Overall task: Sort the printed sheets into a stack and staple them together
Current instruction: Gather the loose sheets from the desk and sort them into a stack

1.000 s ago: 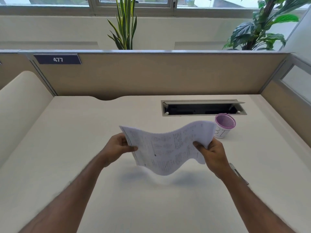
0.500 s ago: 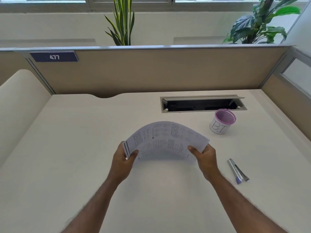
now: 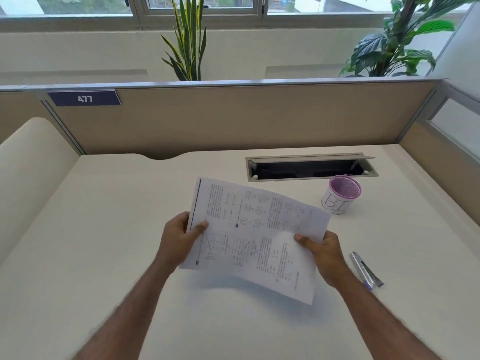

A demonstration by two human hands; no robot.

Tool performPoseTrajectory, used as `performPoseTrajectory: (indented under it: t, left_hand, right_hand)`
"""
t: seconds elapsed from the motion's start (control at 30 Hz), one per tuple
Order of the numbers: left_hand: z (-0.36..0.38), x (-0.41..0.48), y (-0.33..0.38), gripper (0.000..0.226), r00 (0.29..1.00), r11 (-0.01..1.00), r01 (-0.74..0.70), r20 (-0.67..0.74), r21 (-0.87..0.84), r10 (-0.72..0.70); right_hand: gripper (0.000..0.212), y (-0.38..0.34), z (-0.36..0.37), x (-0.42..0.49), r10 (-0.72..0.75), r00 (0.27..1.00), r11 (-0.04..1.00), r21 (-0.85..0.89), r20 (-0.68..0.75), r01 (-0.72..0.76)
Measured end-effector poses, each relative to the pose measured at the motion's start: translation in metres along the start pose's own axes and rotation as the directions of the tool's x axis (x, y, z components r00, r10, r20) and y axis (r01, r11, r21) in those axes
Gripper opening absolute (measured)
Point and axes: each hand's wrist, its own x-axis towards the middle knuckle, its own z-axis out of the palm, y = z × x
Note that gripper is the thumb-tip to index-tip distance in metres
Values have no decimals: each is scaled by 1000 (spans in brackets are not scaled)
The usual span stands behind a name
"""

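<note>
I hold the printed sheets (image 3: 255, 237) above the middle of the white desk (image 3: 104, 242), printed side up, with circle diagrams and graphs on the top page. My left hand (image 3: 179, 236) pinches their left edge with the thumb on top. My right hand (image 3: 323, 252) grips the right edge the same way. How many sheets are in the stack cannot be told. A silver and blue stapler (image 3: 366, 271) lies flat on the desk just right of my right wrist, untouched.
A pink mesh cup (image 3: 340, 194) with a white label stands at the right rear. Behind it is an open cable tray slot (image 3: 310, 167) in the desk. Beige partition walls (image 3: 246, 118) close off the back and both sides.
The sheets were bowed and wavy between my hands; now they are held nearly flat and tilted toward me. Both hands keep their grip on the edges.
</note>
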Motion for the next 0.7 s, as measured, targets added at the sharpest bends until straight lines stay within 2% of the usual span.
performPoseTrajectory:
  t: [0.07, 0.13, 0.2, 0.27, 0.37, 0.4, 0.5, 0.57, 0.67, 0.7]
  left_hand:
    - [-11, 1, 1, 55, 990, 962, 130, 91, -241, -111]
    - [-12, -8, 1, 71, 971, 862, 203, 212, -464, -114]
    - [-1, -21, 1, 82, 971, 751, 207, 226, -627, -79]
    - [21, -34, 5, 79, 981, 693, 190, 170, -696, -99]
    - [58, -50, 21, 29, 986, 734, 152, 54, -661, -156]
    - [66, -52, 27, 22, 985, 749, 137, 8, -649, -172]
    - [75, -50, 38, 18, 973, 796, 69, -135, -601, -186]
    - [73, -45, 42, 18, 972, 849, 44, -174, -526, -158]
    - [63, -41, 50, 19, 982, 903, 38, -150, -428, -113]
    - [57, -39, 52, 20, 987, 919, 43, -128, -393, -101]
  right_hand:
    - [20, 1, -2, -5, 62, 998, 987, 144, 29, -66]
    - [26, 5, -1, -12, 83, 996, 955, 284, 38, -91]
    - [34, 9, 3, -19, 85, 995, 904, 417, 49, -98]
    - [46, 11, 8, -26, 81, 995, 861, 500, 51, -96]
    - [41, 16, 13, -32, 63, 998, 837, 543, 18, -63]
    - [40, 18, 14, -35, 59, 998, 839, 541, 14, -57]
    - [42, 25, 12, -43, 36, 999, 855, 517, 16, -39]
    - [47, 26, 2, -49, 26, 998, 874, 484, 56, -50]
    - [56, 19, -28, -53, 66, 966, 874, 452, 250, -176]
    - [65, 16, -42, -52, 98, 941, 875, 423, 323, -236]
